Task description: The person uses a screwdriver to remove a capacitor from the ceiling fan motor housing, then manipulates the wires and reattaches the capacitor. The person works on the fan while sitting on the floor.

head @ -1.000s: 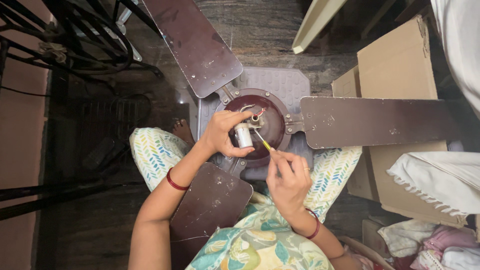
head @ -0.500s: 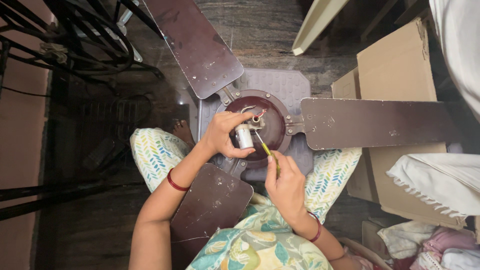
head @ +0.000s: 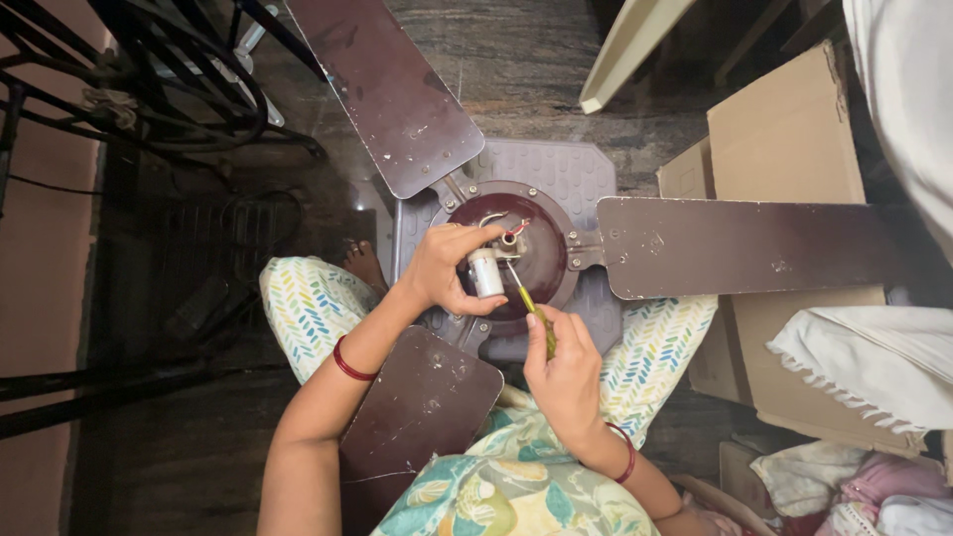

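A dark maroon ceiling fan lies on its back, its round motor hub resting on a grey plastic stool. Three brown blades spread out: one far left, one right, one near my lap. My left hand grips a small white cylindrical capacitor at the hub's centre, where red and white wires show. My right hand holds a yellow-green screwdriver, its tip touching the hub beside the capacitor.
Cardboard boxes stand at the right under the blade, with white cloth and pink fabric piled nearby. A black metal frame with cables fills the upper left. A pale plank leans at the top.
My right hand has slid the screwdriver slightly left and inward, bringing its tip closer to the capacitor. My left hand stays on the capacitor.
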